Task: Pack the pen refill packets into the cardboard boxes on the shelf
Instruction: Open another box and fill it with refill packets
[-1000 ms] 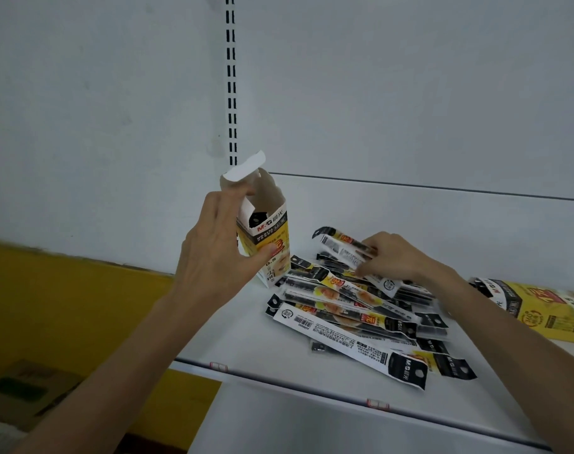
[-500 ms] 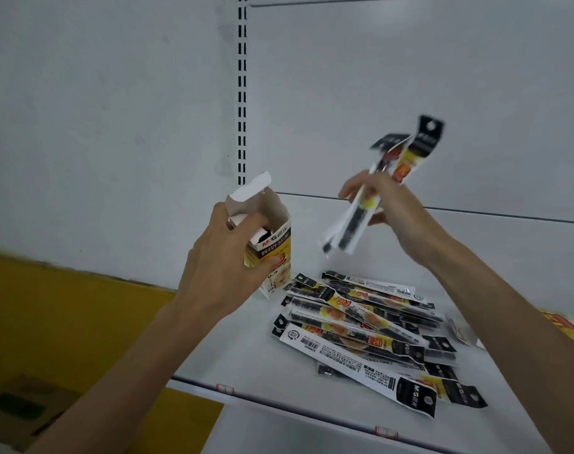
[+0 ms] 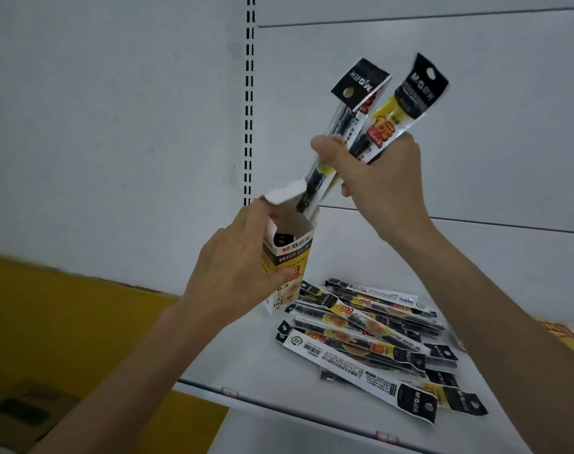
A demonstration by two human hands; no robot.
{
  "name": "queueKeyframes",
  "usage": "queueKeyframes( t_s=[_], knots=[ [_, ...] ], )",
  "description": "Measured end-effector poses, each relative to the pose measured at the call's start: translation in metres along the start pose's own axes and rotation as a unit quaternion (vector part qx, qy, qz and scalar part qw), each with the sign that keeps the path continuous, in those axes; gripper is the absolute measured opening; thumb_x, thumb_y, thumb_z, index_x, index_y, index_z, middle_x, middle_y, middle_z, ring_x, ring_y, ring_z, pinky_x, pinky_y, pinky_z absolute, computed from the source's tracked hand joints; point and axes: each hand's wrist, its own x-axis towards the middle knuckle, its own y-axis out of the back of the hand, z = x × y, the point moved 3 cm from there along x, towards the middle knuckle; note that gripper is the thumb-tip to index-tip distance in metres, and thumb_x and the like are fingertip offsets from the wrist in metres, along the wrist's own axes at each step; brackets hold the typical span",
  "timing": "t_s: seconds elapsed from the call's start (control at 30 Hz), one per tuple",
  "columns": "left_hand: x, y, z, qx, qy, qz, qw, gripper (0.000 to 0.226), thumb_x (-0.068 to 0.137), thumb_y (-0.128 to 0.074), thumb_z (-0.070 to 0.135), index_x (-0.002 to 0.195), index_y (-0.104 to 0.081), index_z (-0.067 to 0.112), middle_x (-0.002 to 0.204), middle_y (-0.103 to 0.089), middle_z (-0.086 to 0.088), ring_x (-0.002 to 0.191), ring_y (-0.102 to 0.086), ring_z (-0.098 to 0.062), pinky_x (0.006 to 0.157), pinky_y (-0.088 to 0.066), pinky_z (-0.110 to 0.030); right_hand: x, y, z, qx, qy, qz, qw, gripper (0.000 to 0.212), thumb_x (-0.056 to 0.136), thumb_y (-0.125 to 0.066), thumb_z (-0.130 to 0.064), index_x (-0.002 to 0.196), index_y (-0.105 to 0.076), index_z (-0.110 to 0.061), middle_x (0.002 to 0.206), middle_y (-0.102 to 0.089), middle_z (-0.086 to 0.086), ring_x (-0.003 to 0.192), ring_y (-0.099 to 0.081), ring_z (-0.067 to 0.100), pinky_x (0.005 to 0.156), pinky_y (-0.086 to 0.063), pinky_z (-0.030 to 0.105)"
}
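- The white shelf runs across the lower half of the view, its front edge nearest the camera.
- A loose pile of pen refill packets lies flat on the shelf towards the right. They overlap one another, with their black hanger ends mostly pointing right and towards the front. One white-backed packet with a barcode lies nearest the edge.
- At the right border, a yellow printed item lies on the shelf, cut off by the frame.
- The left hand grips a small cardboard box, fingers and thumb curled round its sides. The box is upright, just left of the pile, and its top flap stands open.
- Something dark shows inside the box's open mouth.
- Above and right of the box, the right hand clasps two refill packets between thumb and curled fingers. They tilt with their black hanger ends up. Their lower ends reach the box's mouth just behind the flap; I cannot tell whether they are inside.
- Behind everything, a slotted upright runs up the white back panel.
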Motion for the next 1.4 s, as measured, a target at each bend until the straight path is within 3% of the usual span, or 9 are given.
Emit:
queueKeyframes(
  t_s=[0.13, 0.33, 0.43, 0.57, 0.77, 0.93, 1.0, 1.17, 1.4],
  knots=[
    [0.001, 0.002, 0.003, -0.033, 0.021, 0.004, 0.999, 0.080, 0.064, -0.078, 0.036, 0.094, -0.005, 0.051, 0.108, -0.052, 0.007, 0.090, -0.058, -0.019, 0.078, -0.050, -0.033, -0.005, -0.005, 0.001, -0.042, 0.062, 0.020, 0.997, 0.018, 0.077, -0.074, -0.028, 0.064, -0.063, -0.026, 0.058, -0.062, -0.021, 0.061, -0.063, 0.001, 0.060, -0.050, 0.016],
    [0.001, 0.002, -0.003, -0.090, 0.054, 0.008, 0.994, 0.092, 0.063, -0.081, 0.028, 0.126, -0.015, 0.036, 0.101, -0.047, 0.015, 0.086, -0.053, -0.009, 0.078, -0.048, -0.026, -0.012, -0.011, 0.011, -0.040, 0.041, -0.105, 0.993, 0.015, 0.072, -0.077, -0.026, 0.074, -0.063, -0.031, 0.075, -0.066, -0.019, 0.071, -0.064, -0.007, 0.066, -0.051, 0.011],
    [0.002, -0.001, -0.008, -0.119, 0.075, 0.007, 0.990, 0.092, 0.063, -0.081, 0.024, 0.131, -0.018, 0.030, 0.102, -0.046, 0.017, 0.079, -0.051, 0.001, 0.070, -0.041, -0.015, -0.012, -0.016, 0.020, -0.027, -0.022, -0.186, 0.982, 0.020, 0.068, -0.080, -0.026, 0.083, -0.068, -0.023, 0.086, -0.072, -0.007, 0.081, -0.067, 0.001, 0.074, -0.055, 0.020],
    [0.003, -0.008, -0.014, -0.150, 0.110, 0.001, 0.983, 0.090, 0.063, -0.081, 0.024, 0.133, -0.024, 0.028, 0.107, -0.044, 0.017, 0.092, -0.047, -0.003, 0.074, -0.041, -0.019, -0.008, -0.017, 0.030, -0.098, -0.060, -0.267, 0.957, 0.036, 0.068, -0.079, -0.034, 0.101, -0.067, -0.025, 0.096, -0.069, -0.009, 0.084, -0.062, 0.006, 0.079, -0.051, 0.028],
    [0.004, -0.015, -0.019, -0.168, 0.133, 0.002, 0.977, 0.083, 0.068, -0.078, 0.024, 0.133, -0.025, 0.030, 0.108, -0.043, 0.017, 0.097, -0.047, -0.006, 0.080, -0.046, -0.026, -0.004, -0.010, 0.039, -0.112, -0.053, -0.195, 0.973, 0.029, 0.074, -0.074, -0.033, 0.100, -0.061, -0.028, 0.096, -0.065, -0.013, 0.088, -0.058, 0.002, 0.069, -0.044, 0.007],
    [0.004, -0.018, -0.023, -0.179, 0.135, 0.003, 0.974, 0.081, 0.071, -0.076, 0.026, 0.134, -0.025, 0.030, 0.107, -0.044, 0.016, 0.097, -0.048, -0.006, 0.081, -0.046, -0.028, -0.002, -0.001, 0.062, -0.104, -0.072, -0.145, 0.981, 0.011, 0.083, -0.066, -0.027, 0.093, -0.064, -0.023, 0.087, -0.065, -0.014, 0.080, -0.059, -0.001, 0.072, -0.044, 0.010],
    [0.003, -0.019, -0.026, -0.180, 0.136, 0.007, 0.974, 0.081, 0.071, -0.076, 0.027, 0.134, -0.025, 0.029, 0.107, -0.045, 0.015, 0.095, -0.048, -0.006, 0.079, -0.044, -0.024, -0.006, 0.007, 0.092, -0.196, -0.118, -0.193, 0.954, 0.006, 0.086, -0.062, -0.021, 0.090, -0.066, -0.019, 0.084, -0.065, -0.009, 0.082, -0.060, 0.008, 0.070, -0.044, 0.014],
    [0.001, -0.023, -0.041, -0.191, 0.151, 0.029, 0.970, 0.081, 0.069, -0.076, 0.030, 0.134, -0.028, 0.025, 0.108, -0.048, 0.011, 0.093, -0.050, -0.008, 0.066, -0.040, -0.012, -0.051, 0.037, 0.193, -0.433, -0.274, -0.387, 0.767, 0.027, 0.088, -0.056, -0.017, 0.114, -0.058, -0.011, 0.121, -0.060, 0.009, 0.105, -0.055, 0.022, 0.088, -0.044, 0.027],
    [0.001, -0.030, -0.034, -0.195, 0.128, 0.028, 0.972, 0.082, 0.067, -0.077, 0.031, 0.134, -0.028, 0.029, 0.108, -0.048, 0.014, 0.093, -0.051, -0.005, 0.067, -0.038, -0.008, -0.056, 0.046, 0.209, -0.409, -0.271, -0.383, 0.782, 0.034, 0.083, -0.066, -0.022, 0.115, -0.060, -0.011, 0.117, -0.061, 0.008, 0.105, -0.057, 0.022, 0.091, -0.046, 0.030]
  ],
)
